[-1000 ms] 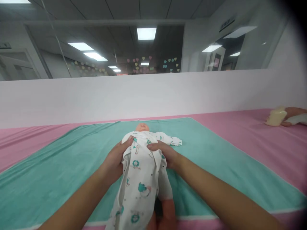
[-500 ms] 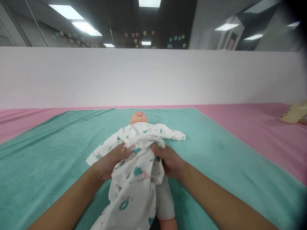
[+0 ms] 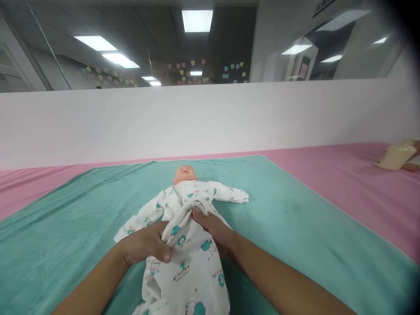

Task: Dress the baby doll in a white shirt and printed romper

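From where I'm standing, the only lettering worth a look is on the white baby sleepsuit [image 3: 187,262]: a short line of small teal and red print [image 3: 181,272] across its front, in chunky capitals, though the word can't be read with any certainty. High on the far right wall there's a dark sign [image 3: 323,8] too, but its characters are too small and too slanted to read. Nothing else shows any writing, only paper hearts.

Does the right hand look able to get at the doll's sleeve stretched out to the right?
Probably yes. The right hand rests on the printed white sleepsuit, close to that sleeve, and only teal towel lies between them, so nothing seems to block the way.
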### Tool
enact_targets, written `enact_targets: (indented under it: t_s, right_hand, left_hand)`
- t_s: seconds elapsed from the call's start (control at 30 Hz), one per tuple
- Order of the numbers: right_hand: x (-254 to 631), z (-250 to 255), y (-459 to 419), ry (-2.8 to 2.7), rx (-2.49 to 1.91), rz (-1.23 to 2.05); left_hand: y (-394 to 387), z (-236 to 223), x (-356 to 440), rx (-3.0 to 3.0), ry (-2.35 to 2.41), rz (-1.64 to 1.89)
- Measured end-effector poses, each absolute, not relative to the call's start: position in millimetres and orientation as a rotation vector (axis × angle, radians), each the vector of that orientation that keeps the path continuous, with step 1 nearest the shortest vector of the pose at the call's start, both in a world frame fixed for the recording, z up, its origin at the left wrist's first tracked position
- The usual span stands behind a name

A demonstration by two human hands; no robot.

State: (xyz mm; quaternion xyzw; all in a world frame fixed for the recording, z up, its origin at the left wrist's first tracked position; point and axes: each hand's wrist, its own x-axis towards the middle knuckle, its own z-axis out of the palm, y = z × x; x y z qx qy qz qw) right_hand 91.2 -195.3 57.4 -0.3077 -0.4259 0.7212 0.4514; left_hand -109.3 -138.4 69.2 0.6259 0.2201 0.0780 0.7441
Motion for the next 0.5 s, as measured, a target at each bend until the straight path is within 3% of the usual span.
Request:
enact_targets:
  t_s: [0.5]
  right_hand:
    - [91.9, 47.0, -187.0, -1.088, -0.736, 1.842]
  left_hand:
    - [-133.9, 58.8, -109.3, 1.213, 0.360, 0.231]
